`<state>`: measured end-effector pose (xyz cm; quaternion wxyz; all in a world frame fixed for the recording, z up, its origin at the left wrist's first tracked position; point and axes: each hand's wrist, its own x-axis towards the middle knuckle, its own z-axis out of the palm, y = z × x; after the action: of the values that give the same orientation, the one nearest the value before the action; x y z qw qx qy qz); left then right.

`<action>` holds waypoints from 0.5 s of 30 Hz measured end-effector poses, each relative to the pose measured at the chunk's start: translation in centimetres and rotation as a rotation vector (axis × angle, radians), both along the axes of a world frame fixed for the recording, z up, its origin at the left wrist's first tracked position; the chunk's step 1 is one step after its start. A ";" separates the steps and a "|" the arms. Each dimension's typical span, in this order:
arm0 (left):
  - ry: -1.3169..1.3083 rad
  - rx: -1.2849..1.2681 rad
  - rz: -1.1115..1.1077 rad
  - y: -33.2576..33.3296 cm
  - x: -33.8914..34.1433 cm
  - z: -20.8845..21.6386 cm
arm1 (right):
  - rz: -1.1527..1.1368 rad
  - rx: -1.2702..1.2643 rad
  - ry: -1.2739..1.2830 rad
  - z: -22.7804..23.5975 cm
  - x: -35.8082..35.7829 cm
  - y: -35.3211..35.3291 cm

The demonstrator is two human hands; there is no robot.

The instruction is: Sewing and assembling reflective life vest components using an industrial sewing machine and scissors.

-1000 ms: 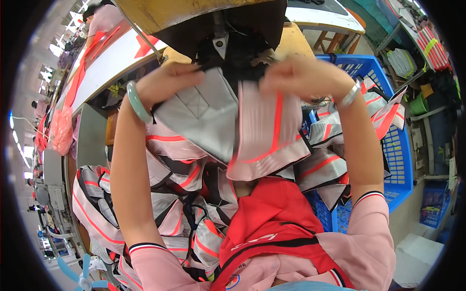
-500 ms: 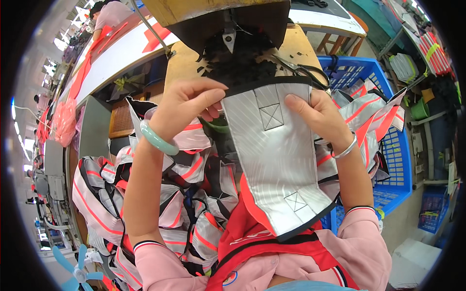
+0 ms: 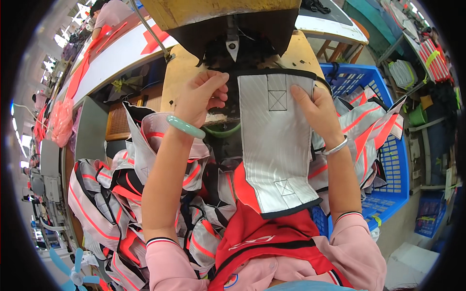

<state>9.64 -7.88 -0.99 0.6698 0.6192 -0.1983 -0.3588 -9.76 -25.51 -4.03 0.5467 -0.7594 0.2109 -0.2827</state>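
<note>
A silver-grey fabric panel [image 3: 276,140] with black-bound ends and stitched crossed squares hangs upright between my hands. My right hand [image 3: 318,109] is closed on its upper right edge, thumb on the silver face. At the upper left, my left hand [image 3: 206,97] pinches the end of the black binding strip [image 3: 233,73] that runs past the panel's corner. An orange-red layer [image 3: 245,189] shows along the panel's lower left edge. Just beyond the panel is a pointed metal tip [image 3: 232,47] under a machine head with a worn yellow cover [image 3: 218,12].
Silver, black and orange fabric pieces [image 3: 97,203] are heaped at the left. A blue plastic basket [image 3: 395,169] at the right holds more of them. Black scraps lie around the tip on the wooden board [image 3: 184,65]. A co-worker [image 3: 111,14] bends over the white table at the far left.
The panel has risen and straightened, moving slightly right and toward the metal tip. My left hand has moved up, drawing the binding end out from the corner. The scissors are now mostly hidden.
</note>
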 end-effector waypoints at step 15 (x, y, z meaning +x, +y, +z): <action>0.198 -0.241 0.047 -2.2 1.9 0.4 | 0.001 0.066 -0.109 0.8 2.5 -1.4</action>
<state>11.56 -10.06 -0.60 0.7639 0.5003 -0.1583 -0.3757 -7.26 -26.90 -3.27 0.5823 -0.7245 0.1896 -0.3164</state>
